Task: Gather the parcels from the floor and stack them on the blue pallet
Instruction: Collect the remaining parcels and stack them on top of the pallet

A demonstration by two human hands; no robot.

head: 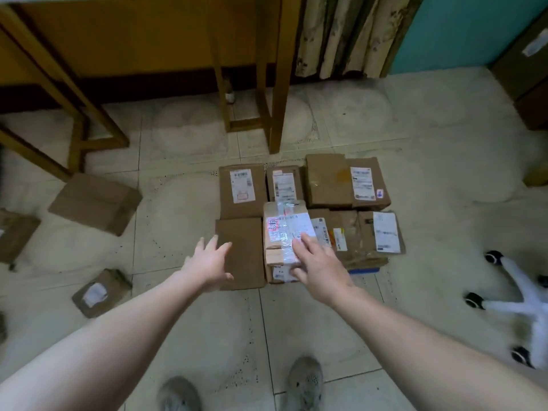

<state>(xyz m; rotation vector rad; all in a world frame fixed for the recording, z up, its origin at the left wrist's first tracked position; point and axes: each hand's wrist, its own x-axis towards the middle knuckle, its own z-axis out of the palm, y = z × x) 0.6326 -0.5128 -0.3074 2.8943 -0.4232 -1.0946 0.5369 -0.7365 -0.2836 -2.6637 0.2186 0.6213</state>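
The taped parcel point(286, 235) sat atop the stack on the blue pallet point(364, 270), under the right hand point(318, 264) – fingers spread, gripping nothing. Left hand point(209, 262) hovered open, empty. Likely light, stiff cardboard; slick tape – better gripped by opposite edges.

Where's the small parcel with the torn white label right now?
Head view, lower left: the small parcel lies on the floor, left of the left hand.

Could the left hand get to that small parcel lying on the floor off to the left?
Probably yes: the left hand is open and empty, and bare floor lies between it and the small parcel.
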